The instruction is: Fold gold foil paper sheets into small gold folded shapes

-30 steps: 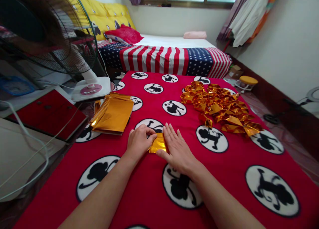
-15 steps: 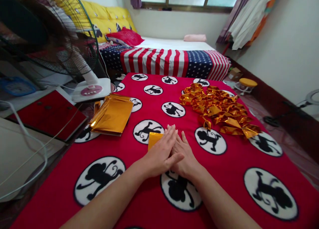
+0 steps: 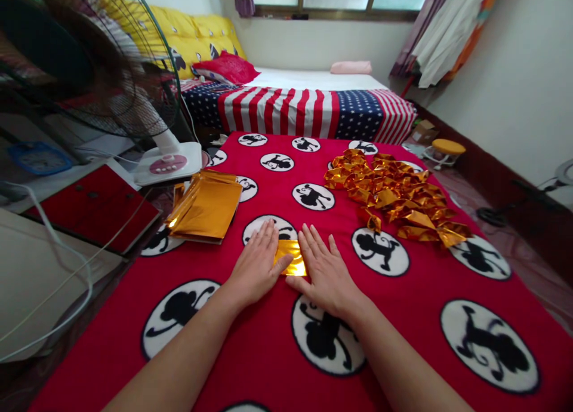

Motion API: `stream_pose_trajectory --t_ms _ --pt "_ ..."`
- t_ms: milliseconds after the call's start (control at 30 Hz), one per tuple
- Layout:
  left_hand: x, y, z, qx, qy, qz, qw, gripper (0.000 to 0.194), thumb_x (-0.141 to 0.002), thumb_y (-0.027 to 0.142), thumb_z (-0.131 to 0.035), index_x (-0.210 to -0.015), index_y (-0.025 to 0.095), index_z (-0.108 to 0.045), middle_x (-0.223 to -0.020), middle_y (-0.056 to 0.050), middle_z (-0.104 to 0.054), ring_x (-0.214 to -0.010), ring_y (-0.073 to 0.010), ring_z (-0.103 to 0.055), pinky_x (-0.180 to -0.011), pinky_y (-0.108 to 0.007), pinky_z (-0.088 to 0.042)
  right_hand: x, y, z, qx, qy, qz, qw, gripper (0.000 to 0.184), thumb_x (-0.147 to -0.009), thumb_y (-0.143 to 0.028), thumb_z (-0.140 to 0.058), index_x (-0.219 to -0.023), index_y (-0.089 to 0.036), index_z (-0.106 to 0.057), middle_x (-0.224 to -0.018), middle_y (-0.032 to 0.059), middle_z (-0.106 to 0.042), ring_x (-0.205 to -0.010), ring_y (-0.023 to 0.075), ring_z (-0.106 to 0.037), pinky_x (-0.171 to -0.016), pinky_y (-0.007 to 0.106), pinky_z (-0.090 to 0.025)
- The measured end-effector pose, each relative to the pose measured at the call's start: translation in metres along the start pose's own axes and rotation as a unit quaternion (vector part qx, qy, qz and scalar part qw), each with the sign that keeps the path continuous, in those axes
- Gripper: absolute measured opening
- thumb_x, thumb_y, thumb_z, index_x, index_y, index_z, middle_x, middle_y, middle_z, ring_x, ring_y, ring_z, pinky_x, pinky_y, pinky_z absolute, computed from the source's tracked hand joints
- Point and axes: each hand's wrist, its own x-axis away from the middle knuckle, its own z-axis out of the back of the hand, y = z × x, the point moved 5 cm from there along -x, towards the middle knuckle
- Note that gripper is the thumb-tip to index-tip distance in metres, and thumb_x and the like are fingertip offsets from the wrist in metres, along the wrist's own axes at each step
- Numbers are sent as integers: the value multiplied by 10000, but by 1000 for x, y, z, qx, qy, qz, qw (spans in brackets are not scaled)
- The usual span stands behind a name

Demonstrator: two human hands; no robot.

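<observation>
A small folded sheet of gold foil paper (image 3: 290, 257) lies flat on the red cloth (image 3: 250, 355) with black monkey prints. My left hand (image 3: 257, 263) presses flat on its left end, fingers stretched out and thumb resting on the foil. On the other end lies my right hand (image 3: 324, 271), palm down with its fingers spread and the thumb along the near edge. Both palms hide the ends of the sheet. To the left is a stack of flat gold foil sheets (image 3: 208, 206). Many folded gold foil pieces (image 3: 394, 194) are heaped at the right.
An electric fan (image 3: 168, 161) stands beyond the left edge, its blades blurred. Near it lie a red board (image 3: 92, 206) and a white cable (image 3: 87, 268). A bed with a striped, starred cover (image 3: 277, 110) is behind. A yellow-topped stool (image 3: 447, 146) stands at right.
My hands were overlapped on the foil sheet. They have slid apart, the left one to the left and the right one slightly right, uncovering the sheet's shiny middle.
</observation>
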Motion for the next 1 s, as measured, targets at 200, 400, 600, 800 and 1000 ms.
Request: stream_pose_trajectory --t_ms 200,400,600,800,1000 --pt "-2 0 1 -13 56 28 998 623 -997 441 -248 -1487 63 -321 -1593 -162 -221 -1489 -244 -186 -1207 -456 -203 -1 2 0 -7 5 -14 1000 743 -964 -585 -291 -1543 -134 -180 -1618 76 -86 -1505 207 -45 -1201 508 -56" --pt "-3 2 3 -44 74 51 995 543 -966 313 -349 -1470 113 -378 -1583 -119 -270 -1472 -256 -247 -1198 -478 -229 -2 3 -1 -10 17 -42 999 627 -1003 -488 -220 -1543 -169 -203 -1616 40 -131 -1504 197 -47 -1200 511 -76" --pt "-1 7 6 -72 88 45 993 527 -957 271 -369 -1453 96 -401 -1575 -143 -275 -1461 -283 -272 -1174 -521 -268 -1 1 -5 12 35 -54 998 680 -982 -534 -260 -1542 -151 -213 -1618 63 -90 -1505 231 -28 -1189 549 -57" --pt "1 32 5 -46 109 -104 987 552 -885 76 -376 -1426 155 -455 -1557 -125 -330 -1458 -251 -287 -1181 -528 -266 0 1 -9 27 45 -43 998 694 -974 -547 -272 -1553 -177 -172 -1621 51 -66 -1505 237 -10 -1190 549 -69" --pt "11 20 0 -15 97 -65 993 504 -941 178 -362 -1438 128 -431 -1544 -123 -365 -1438 -235 -333 -1172 -465 -321 0 3 -8 12 52 -38 998 663 -982 -499 -292 -1549 -168 -194 -1619 55 -116 -1503 247 -70 -1188 547 -92"
